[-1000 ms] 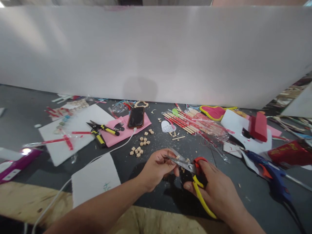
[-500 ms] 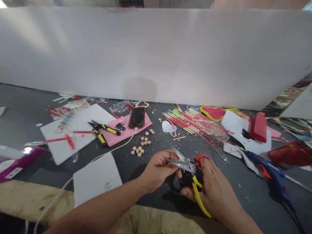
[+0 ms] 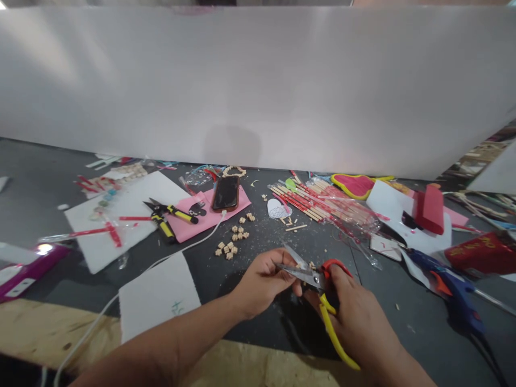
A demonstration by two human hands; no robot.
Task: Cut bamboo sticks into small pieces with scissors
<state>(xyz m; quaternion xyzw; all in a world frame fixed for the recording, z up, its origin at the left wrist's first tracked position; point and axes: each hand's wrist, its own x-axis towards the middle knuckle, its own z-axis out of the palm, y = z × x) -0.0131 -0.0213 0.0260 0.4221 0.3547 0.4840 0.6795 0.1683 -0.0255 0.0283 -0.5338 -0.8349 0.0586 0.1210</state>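
Observation:
Scissors [image 3: 312, 277] with one red and one yellow handle are in my right hand [image 3: 357, 314], their blades apart and pointing left. My left hand [image 3: 268, 279] is closed in a pinch at the blades, around something too small and hidden to name. Small pale wooden bits show between the blades and my left fingertips. To the upper left of my left hand, several little wooden clusters [image 3: 227, 250] lie on the dark table [image 3: 387, 344]. Short cut sticks [image 3: 296, 228] lie farther back, beside a white paper shape [image 3: 279, 208].
A phone [image 3: 226, 193] on pink paper and yellow-black pliers [image 3: 163, 220] lie left of centre. Red-wrapped sticks [image 3: 300, 201] are behind my hands. A blue glue gun [image 3: 447, 290] and a red packet [image 3: 479, 253] lie at right. A white panel [image 3: 258, 91] stands behind.
My right thumb has moved in toward the blades, and the yellow handle has shifted slightly down and right. My left hand has barely moved.

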